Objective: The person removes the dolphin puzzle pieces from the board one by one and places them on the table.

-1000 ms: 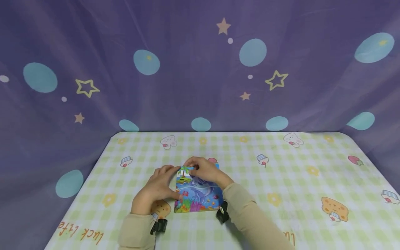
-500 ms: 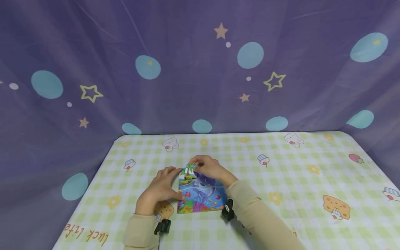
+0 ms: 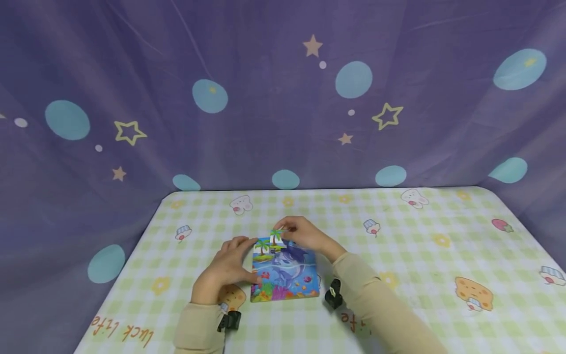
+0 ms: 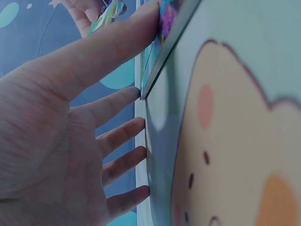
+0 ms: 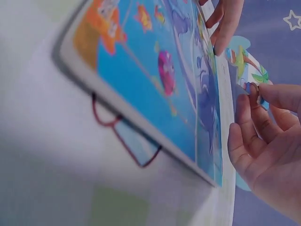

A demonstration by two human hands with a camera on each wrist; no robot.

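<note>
A sea-scene jigsaw puzzle board with dolphins, coral and a palm tree lies on the table. My right hand pinches a puzzle piece with a palm tree on it, between thumb and fingers. In the right wrist view the piece is tilted and apart from the board. At the board's left side is my left hand, thumb on the lower left surface and index finger at the upper left corner. The left wrist view has the left hand's fingers spread and fairly straight.
A green-and-white checked cloth with cartoon prints covers the table. Behind the table hangs a purple curtain with stars and blue ovals. Each wrist wears a black strap mount, such as the right one.
My right hand has lifted the puzzle piece off the board's upper left and moved it rightward. A second palm tree now shows on the board there. The left hand keeps its place on the board.
</note>
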